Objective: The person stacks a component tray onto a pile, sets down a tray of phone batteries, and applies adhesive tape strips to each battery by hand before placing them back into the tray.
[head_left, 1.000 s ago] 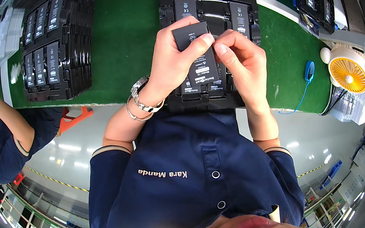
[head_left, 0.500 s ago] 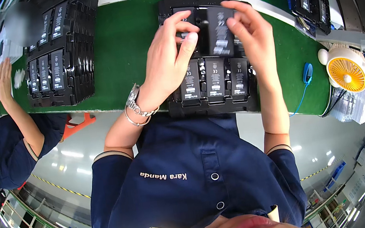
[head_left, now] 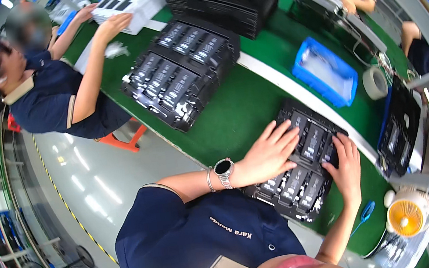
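- Okay, head view: flat dark batteries [head_left: 311, 143] sit in black tray [head_left: 289, 106] on green bench [head_left: 228, 116].
- Left hand [head_left: 270, 155] spread over tray's left side, nothing visibly gripped; right hand [head_left: 345, 166] half-curled at right edge, grip unclear.
- Probably best: light, even fingertip pressure, tray flat.

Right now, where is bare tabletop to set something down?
Bare green tabletop shows between the nearer tray stack and the left hand; a smaller patch lies between right hand and fan, beside a small blue item. Crowded: the black tray, batteries in it, both hands over it.
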